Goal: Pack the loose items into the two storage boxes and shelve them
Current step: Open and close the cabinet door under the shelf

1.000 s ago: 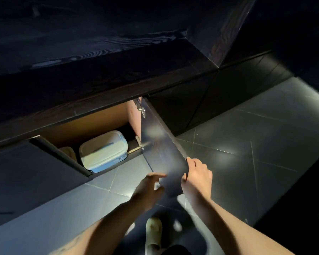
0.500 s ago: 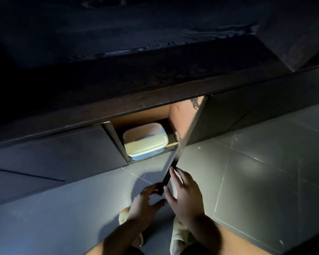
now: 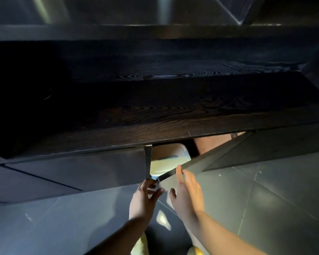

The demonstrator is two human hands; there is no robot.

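Very dim scene; light pools near on the hands and pale storage box, glare streaks the far top, motion blur softens edges.

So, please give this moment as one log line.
storage box in cabinet | door nearly shut | right hand flat on door | left hand at door corner

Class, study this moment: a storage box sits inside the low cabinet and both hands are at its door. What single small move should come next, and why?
Probably push the cabinet door the rest of the way shut. The storage box already sits inside the opening, the door stands only partly ajar, the right hand lies flat against its face, and the left hand is at its lower corner.
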